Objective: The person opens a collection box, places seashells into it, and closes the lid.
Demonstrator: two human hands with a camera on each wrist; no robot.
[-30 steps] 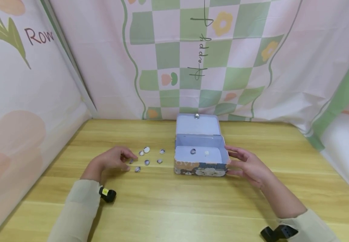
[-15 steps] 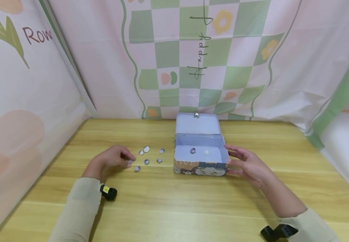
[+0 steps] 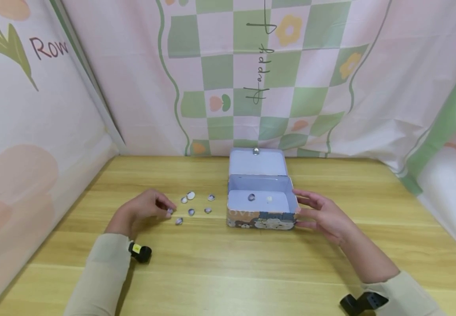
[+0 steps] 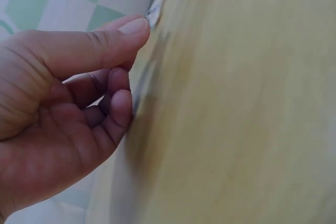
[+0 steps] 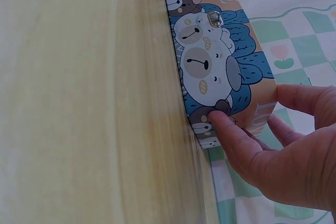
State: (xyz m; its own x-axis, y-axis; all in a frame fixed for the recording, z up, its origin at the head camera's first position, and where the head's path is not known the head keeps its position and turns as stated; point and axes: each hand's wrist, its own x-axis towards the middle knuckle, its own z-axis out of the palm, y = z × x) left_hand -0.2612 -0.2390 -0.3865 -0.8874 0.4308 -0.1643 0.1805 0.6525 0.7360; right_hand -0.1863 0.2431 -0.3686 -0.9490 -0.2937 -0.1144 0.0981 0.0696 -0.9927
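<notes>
My left hand [image 3: 149, 205] pinches a small purple-and-white seashell [image 3: 170, 211] between thumb and fingertips, low over the table. In the left wrist view its thumb [image 4: 100, 48] meets the index finger, and the other fingers curl in. Several similar shells [image 3: 191, 212] lie scattered just to its right. A tin box [image 3: 237, 218] with bear pictures stands with its lid [image 3: 257, 162] swung back. Inside are a darker shell [image 3: 252, 197] and a pale one [image 3: 269, 199]. My right hand [image 3: 324, 217] rests against the box's right side, fingers spread and thumb at the front corner.
Behind the wooden table [image 3: 228, 272] hangs a checkered curtain [image 3: 247, 74], close behind the box lid. Another printed cloth [image 3: 38, 131] closes off the left side. Black wrist cameras are strapped to both forearms.
The left fingers have closed on the small shell, which lay between parted thumb and fingers a second ago. The right hand and the tin box have stayed in place.
</notes>
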